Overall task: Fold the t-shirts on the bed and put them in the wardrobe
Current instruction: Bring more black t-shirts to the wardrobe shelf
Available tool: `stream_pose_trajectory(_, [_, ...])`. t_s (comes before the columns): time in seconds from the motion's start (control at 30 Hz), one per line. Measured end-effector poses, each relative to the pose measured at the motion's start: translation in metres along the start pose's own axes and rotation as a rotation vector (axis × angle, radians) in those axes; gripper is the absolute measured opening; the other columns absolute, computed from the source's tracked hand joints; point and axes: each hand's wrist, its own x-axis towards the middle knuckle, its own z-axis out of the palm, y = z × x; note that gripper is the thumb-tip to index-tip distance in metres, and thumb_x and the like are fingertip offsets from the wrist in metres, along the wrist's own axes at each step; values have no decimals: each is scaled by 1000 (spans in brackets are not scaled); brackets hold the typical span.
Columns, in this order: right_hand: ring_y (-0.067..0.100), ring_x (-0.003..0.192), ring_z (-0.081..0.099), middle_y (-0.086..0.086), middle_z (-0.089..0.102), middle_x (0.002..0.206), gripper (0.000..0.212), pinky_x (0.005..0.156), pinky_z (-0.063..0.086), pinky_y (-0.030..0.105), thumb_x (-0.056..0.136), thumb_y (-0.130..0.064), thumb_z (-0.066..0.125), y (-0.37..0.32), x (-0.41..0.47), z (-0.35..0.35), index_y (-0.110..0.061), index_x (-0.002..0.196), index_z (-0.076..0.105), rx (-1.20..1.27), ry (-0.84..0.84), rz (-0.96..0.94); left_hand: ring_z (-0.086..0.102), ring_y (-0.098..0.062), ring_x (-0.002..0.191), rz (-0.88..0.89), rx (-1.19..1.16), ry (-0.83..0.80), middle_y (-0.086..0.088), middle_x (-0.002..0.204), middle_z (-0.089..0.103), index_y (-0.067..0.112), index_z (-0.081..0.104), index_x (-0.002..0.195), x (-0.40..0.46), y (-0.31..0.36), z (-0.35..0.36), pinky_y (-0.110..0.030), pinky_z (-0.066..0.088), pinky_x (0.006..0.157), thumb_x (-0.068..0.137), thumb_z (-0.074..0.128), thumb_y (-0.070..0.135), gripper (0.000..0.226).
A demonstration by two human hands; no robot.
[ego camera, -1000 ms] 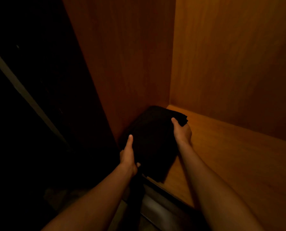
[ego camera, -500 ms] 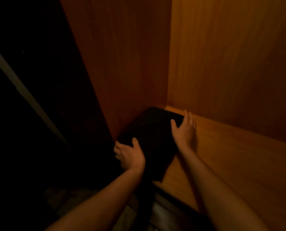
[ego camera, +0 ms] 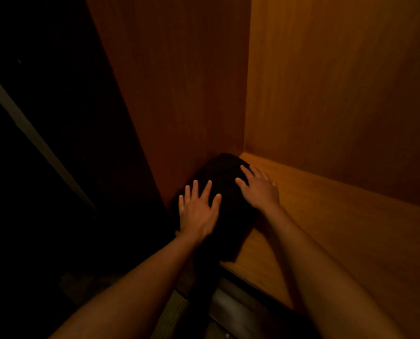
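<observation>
A folded black t-shirt (ego camera: 225,192) lies in the back left corner of the wooden wardrobe shelf (ego camera: 326,228), against the left wall. My left hand (ego camera: 198,210) lies flat on its near left part with fingers spread and straight. My right hand (ego camera: 259,188) rests flat on its right edge, fingers straight and pointing toward the corner. Neither hand grips the cloth. The light is dim and the shirt's folds cannot be made out.
The wardrobe's left side panel (ego camera: 174,94) and back panel (ego camera: 338,94) close in the corner. The shelf runs on to the right. Its front edge (ego camera: 253,287) sits below my forearms. A dark door with a pale strip (ego camera: 32,133) stands to the left.
Both hands let go of the shirt's sides and now lie flat on top of it. The shirt sits deeper in the corner than a second ago.
</observation>
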Motion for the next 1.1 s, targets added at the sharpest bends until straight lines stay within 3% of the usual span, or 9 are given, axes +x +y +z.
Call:
stream_pose_trajectory(0.23, [25,150,9,-5,14,163,59,115,23,52,99,-62,24,1,6,14,-39,154,17,56,-52,55,-7,-22,151,-21,36,-41,-3,165,-3,36,9,156,7,-9,15,-42,-5,120,100,22,59,62])
stream_pose_trajectory(0.37, [24,151,2,-7,9,164,60,117,19,52,100,-61,26,0,4,10,-39,154,15,84,-76,29,-9,-22,151,-16,35,-69,-3,165,-6,36,6,156,6,-10,15,-41,-6,120,100,22,60,63])
stream_pose_trajectory(0.5, [21,151,4,-7,17,163,56,120,12,52,100,-55,35,15,-15,4,-36,152,29,75,185,-45,-8,-22,151,34,69,-16,-4,165,-3,33,9,156,0,-12,7,-42,-7,122,101,19,58,62])
stream_pose_trajectory(0.57, [18,150,10,-7,23,161,52,120,12,49,101,-52,35,23,-25,3,-35,149,35,20,234,-94,-8,-21,151,101,161,35,-3,165,0,33,9,156,-6,-10,5,-44,-11,120,101,18,57,61])
stream_pose_trajectory(0.73, [15,150,11,-12,15,163,53,119,22,47,101,-56,30,28,-28,-2,-39,151,29,32,-40,-76,-9,-19,151,97,155,-119,0,165,-2,38,14,155,-6,0,3,-52,-7,120,99,16,62,61])
stream_pose_trajectory(0.8, [15,150,11,-11,16,163,54,119,23,46,101,-57,30,24,-27,-15,-37,152,30,56,-44,-68,-2,-21,152,54,138,-147,0,165,5,35,24,154,-4,8,-8,-52,-2,121,97,21,65,64])
stream_pose_trajectory(0.93, [17,150,16,-7,21,162,57,119,22,44,101,-56,30,17,-39,-63,-31,152,32,120,142,-31,17,-24,149,38,60,16,-4,162,22,28,38,149,1,43,-50,-51,15,120,96,33,63,64])
stream_pose_trajectory(1.1, [17,150,15,-6,23,161,56,120,18,42,101,-55,32,11,-74,-138,-31,151,35,164,328,1,13,-23,150,140,44,194,-3,163,19,29,30,152,-9,98,-120,-51,15,120,96,36,60,65])
